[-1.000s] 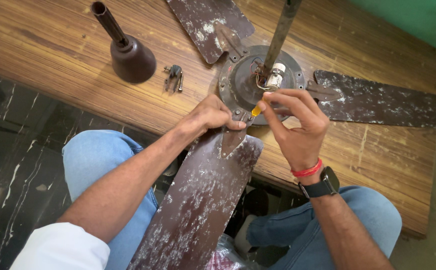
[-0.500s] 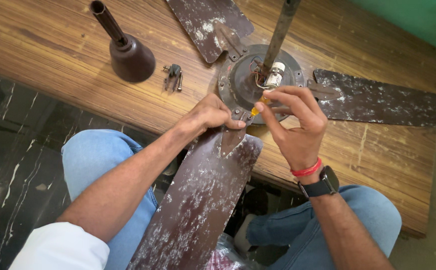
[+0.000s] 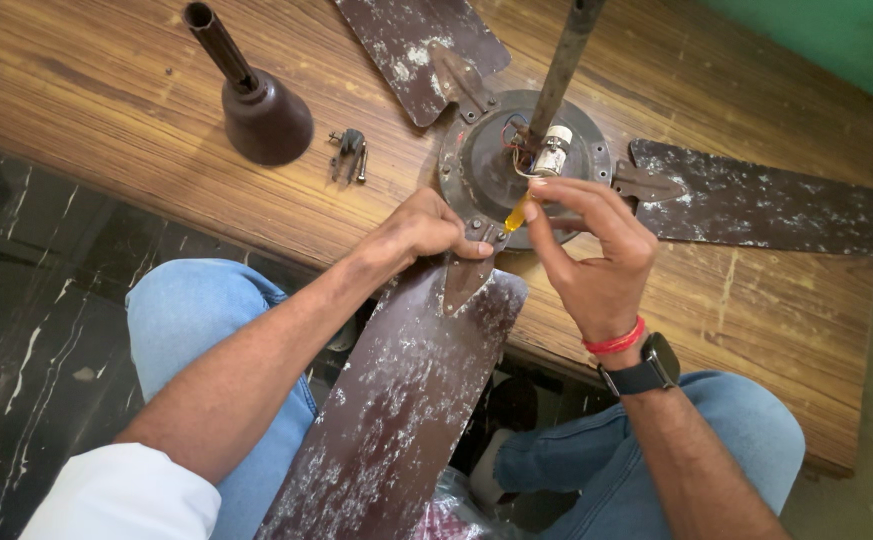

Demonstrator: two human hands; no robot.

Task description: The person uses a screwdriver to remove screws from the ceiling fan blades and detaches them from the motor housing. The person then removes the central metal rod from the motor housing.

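gripping screwdriver, right hand; left hand on blade

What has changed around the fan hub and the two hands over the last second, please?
The right hand has drawn slightly toward the person, and the yellow-handled screwdriver in its fingers now slants down to the blade bracket. The left hand stays pressed on the near fan blade at the bracket. The fan hub, brown canopy cup and loose screws have not moved.

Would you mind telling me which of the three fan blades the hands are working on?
The near blade, pointing toward the person's lap; the left hand presses its bracket. The other two blades lie untouched on the table.
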